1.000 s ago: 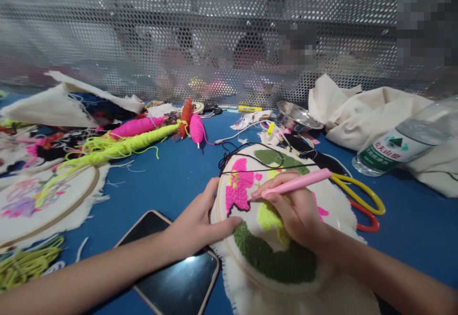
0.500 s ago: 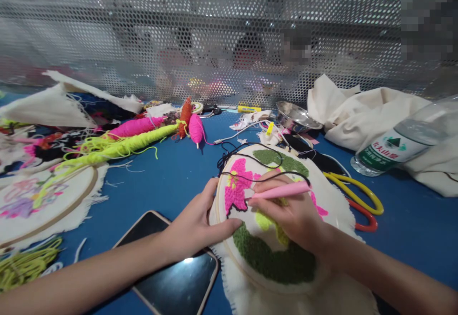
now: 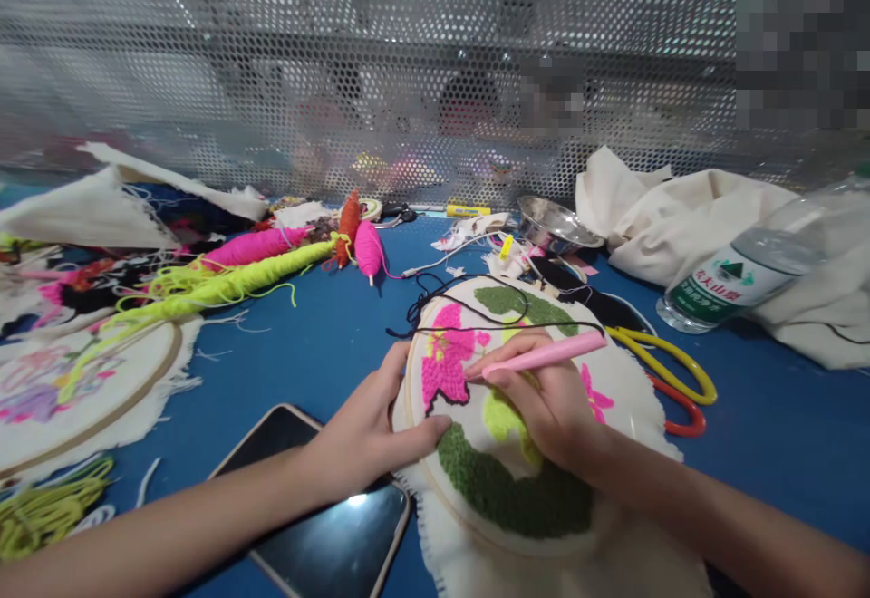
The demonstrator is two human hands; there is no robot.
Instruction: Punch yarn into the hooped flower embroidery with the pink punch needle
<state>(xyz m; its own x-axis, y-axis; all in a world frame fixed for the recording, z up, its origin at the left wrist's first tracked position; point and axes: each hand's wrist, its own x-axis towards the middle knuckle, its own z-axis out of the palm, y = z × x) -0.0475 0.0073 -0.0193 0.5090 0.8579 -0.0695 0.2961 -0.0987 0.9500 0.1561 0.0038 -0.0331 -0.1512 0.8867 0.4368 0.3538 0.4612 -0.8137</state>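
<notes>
My left hand [image 3: 381, 430] grips the left rim of a round embroidery hoop [image 3: 462, 521], thumb on top and the other fingers behind the edge. White cloth stretched in it carries a pink tufted flower [image 3: 445, 358], dark green patches [image 3: 517, 489] and yellow-green parts. My right hand [image 3: 561, 408] is closed around a pink punch needle [image 3: 550, 352], its tip at the pink flower's right edge, by a dark outline. Black yarn [image 3: 489, 330] runs from the tool's back end across the hoop to the left. The exact tip is too small to make out.
A phone [image 3: 333, 525] lies left of the hoop. Yellow-handled scissors [image 3: 680, 362] and a water bottle [image 3: 738, 276] are on the right. Yarn bundles [image 3: 255, 274], a second hoop [image 3: 146, 390], a metal bowl [image 3: 557, 225] and crumpled cloth [image 3: 680, 217] surround the work. A perforated metal screen [image 3: 408, 54] stands behind.
The punch needle's back end has lifted and swung slightly right, so the black yarn lies straighter across the hoop. My left hand keeps its hold; the whole view has shifted a little.
</notes>
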